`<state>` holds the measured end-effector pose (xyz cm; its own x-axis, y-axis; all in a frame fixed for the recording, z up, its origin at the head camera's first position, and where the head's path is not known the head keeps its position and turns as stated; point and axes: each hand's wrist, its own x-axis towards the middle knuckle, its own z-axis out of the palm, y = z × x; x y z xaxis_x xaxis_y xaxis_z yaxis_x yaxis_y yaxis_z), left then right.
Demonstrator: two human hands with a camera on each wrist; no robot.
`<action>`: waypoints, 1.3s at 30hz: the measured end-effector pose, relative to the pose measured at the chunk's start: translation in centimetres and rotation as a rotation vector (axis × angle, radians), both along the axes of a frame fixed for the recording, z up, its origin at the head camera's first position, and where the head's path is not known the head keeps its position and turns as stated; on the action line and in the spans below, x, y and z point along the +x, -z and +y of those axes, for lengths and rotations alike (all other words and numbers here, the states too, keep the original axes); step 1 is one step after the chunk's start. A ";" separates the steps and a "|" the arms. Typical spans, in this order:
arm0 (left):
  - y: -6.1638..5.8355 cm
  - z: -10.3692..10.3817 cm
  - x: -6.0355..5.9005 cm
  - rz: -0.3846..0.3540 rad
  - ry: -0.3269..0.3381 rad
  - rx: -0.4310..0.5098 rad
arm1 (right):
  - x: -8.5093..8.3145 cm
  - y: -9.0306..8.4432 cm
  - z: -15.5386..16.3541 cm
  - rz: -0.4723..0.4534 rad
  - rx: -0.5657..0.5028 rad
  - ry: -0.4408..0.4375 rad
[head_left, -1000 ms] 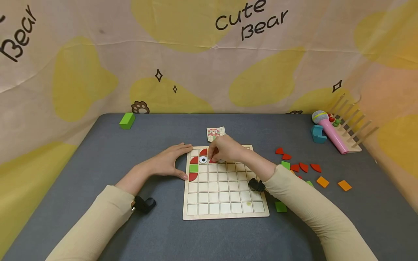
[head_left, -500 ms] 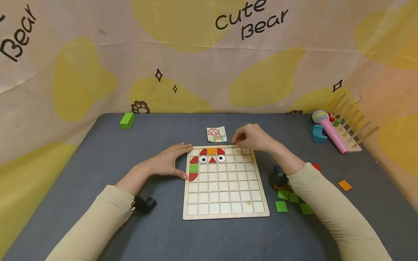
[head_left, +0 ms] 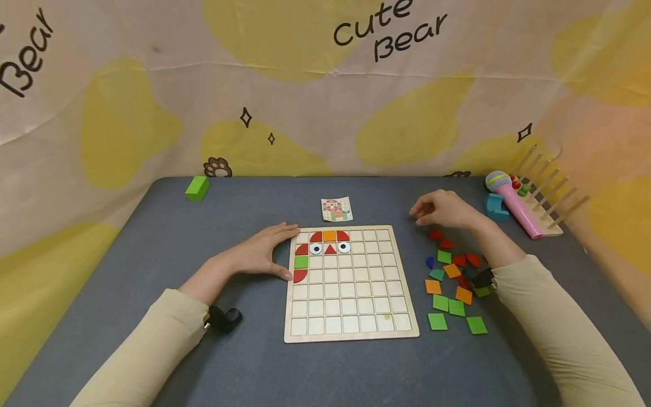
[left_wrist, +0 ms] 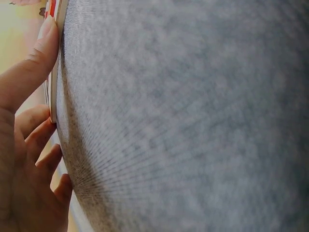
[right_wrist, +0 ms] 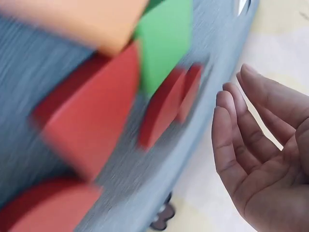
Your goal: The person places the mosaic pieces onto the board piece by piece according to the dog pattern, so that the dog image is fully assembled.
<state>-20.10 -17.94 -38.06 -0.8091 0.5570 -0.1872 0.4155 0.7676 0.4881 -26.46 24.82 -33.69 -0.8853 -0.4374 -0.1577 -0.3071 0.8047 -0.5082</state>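
On the table lies a wooden grid board whose upper-left cells hold red rounded tiles, an orange square tile, a red triangle tile, a green square tile and two eye tiles. My left hand touches the board's left side with spread fingers; in the left wrist view the thumb lies against its edge. Above the loose tiles at the right hovers my right hand. Its fingers are loosely bent with nothing between them in the right wrist view, where red tiles lie beside it.
A small pattern card lies behind the board. Loose green, orange, red and blue tiles are scattered right of it. Farther right are a pink toy microphone, a blue block and a pegged rack. A green block sits far left.
My right hand has left the red triangle tile between the eye tiles and moved rightward, off the board, to over the loose tiles. The left hand has stayed in place.
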 end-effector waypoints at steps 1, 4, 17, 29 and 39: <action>0.0 0.0 0.0 0.000 0.000 0.001 | 0.0 0.0 0.4 -0.007 0.005 0.003; 0.0 0.0 0.0 0.002 0.001 0.000 | 0.0 0.2 1.6 -0.021 0.023 0.004; 0.2 0.0 -0.3 0.004 0.009 -0.002 | 0.6 0.7 5.1 -0.121 0.045 -0.028; 0.2 -0.1 -0.2 -0.005 0.009 0.008 | 0.7 1.3 4.4 -0.119 0.081 -0.004; 0.1 -0.1 -0.2 -0.010 0.000 -0.001 | 0.8 1.2 3.7 -0.105 0.104 -0.012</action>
